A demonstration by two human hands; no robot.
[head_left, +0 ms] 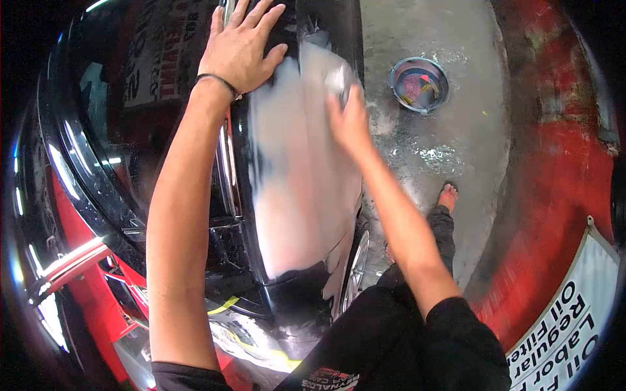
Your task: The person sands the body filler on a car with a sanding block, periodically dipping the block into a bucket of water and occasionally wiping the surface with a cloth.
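Observation:
A black car's side panel point(287, 301) runs up the middle of the head view, with a large whitish-grey patch point(290, 189) on its surface. My left hand point(242, 49) lies flat on the black bodywork at the patch's upper left, fingers spread and holding nothing. A dark band point(222, 79) circles that wrist. On the patch's upper right edge, my right hand point(351, 124) is closed, its thumb and fingers bent against the panel. A pale, shiny thing point(338, 79) shows at its fingertips, too blurred to name.
A round bucket point(394, 90) with water and colored things in it stands on the wet concrete floor point(450, 215). A bare foot point(448, 197) is below it. Along the right runs a red wall point(561, 189) with a white banner point(574, 293). Chrome trim point(228, 169) borders the car windows.

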